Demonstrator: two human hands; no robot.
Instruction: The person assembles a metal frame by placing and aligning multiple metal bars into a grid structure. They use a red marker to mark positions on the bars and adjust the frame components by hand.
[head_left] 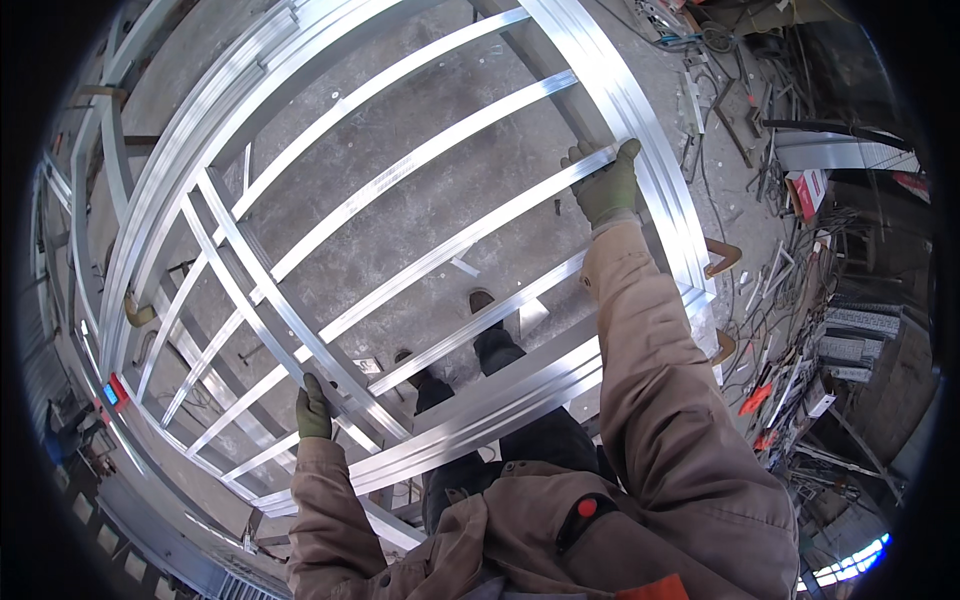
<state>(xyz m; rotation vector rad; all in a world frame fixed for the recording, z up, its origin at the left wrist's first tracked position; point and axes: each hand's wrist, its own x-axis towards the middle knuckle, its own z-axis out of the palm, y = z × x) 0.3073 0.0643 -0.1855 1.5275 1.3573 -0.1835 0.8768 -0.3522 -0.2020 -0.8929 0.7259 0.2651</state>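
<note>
Overhead, one aluminium frame (420, 200) filled the view, with about five crossbars counted between its side rails. Two gloved hands held one bar (450, 250): the left hand (315, 408), at seven o'clock, closed around its near end; the right hand (605, 185), at one o'clock, gripped its far end at the rail (650, 150).

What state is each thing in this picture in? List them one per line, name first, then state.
Left hand: gloved, gripping a crossbar's near end.
Right hand: gloved, gripping the same crossbar's far end.
Crossbar: lying across the frame.
Aluminium frame: lying flat, raised above the concrete floor.
Clamps: on the frame's right rail.
</note>
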